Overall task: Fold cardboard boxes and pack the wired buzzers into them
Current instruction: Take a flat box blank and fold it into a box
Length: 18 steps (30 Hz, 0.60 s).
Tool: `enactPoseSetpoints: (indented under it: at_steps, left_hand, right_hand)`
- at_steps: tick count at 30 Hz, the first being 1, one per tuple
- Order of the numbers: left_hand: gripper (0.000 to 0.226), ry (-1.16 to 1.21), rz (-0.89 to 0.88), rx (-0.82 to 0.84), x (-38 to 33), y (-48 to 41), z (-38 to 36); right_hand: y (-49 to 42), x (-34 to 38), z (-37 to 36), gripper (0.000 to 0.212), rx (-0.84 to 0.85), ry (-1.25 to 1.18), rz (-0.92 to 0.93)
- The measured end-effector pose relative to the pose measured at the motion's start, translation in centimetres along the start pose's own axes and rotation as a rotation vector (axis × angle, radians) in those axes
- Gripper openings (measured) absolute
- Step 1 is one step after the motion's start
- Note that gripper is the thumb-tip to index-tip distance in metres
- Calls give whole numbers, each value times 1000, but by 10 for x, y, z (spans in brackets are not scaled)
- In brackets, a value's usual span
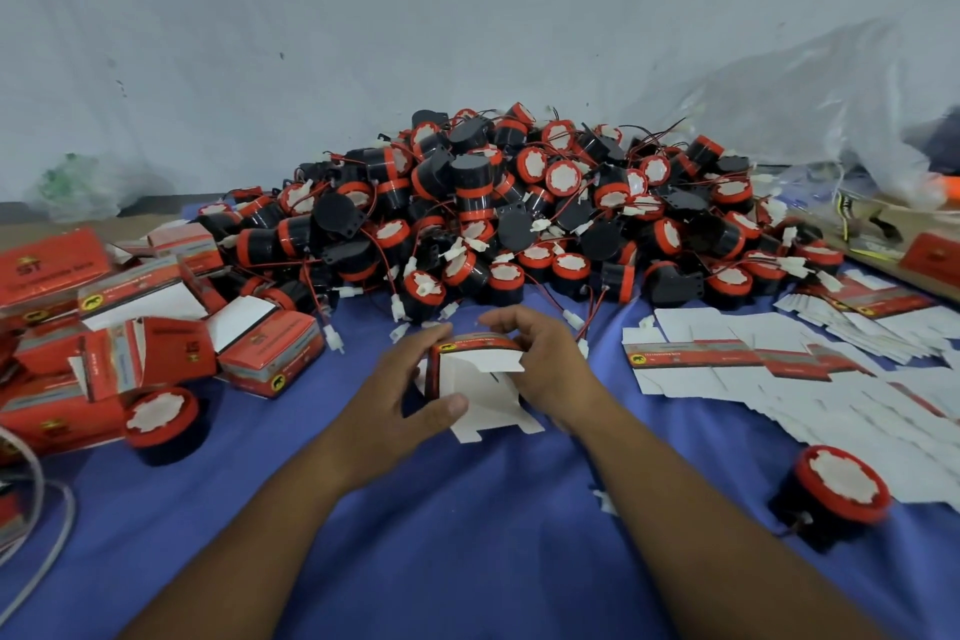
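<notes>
Gripping a half-folded box (475,379) over the blue cloth (467,535), the left hand (400,395) curls round its left side, thumb on a white flap, while the right hand (540,364) pinches its right edge. Just behind lies the buzzer pile (519,213). Folded boxes (260,353) sit left, flat blanks (727,364) right.

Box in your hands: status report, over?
Left hand and right hand grip half-folded box, flaps open. Buzzer pile behind it. Nothing blocking.

Packing workshop: heaped buzzers (519,203), flat cartons (779,369), blue cloth (467,535)
</notes>
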<state>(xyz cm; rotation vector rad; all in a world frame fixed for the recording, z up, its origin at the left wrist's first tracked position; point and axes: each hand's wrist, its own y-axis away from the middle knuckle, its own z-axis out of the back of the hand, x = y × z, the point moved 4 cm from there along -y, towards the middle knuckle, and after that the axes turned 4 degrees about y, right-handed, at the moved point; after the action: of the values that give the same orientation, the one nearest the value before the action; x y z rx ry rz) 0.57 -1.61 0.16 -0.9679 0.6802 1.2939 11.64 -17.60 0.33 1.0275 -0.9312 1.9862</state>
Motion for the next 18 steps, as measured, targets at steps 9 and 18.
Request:
enactPoseSetpoints:
  at_steps: [9, 18]
  left_hand:
    - [37, 21, -17, -177, -1, -4, 5]
    - [49, 230, 13, -172, 13, -9, 16]
  right_hand:
    - [3, 12, -17, 38, 119, -19, 42]
    - [4, 8, -13, 32, 233, -366, -24]
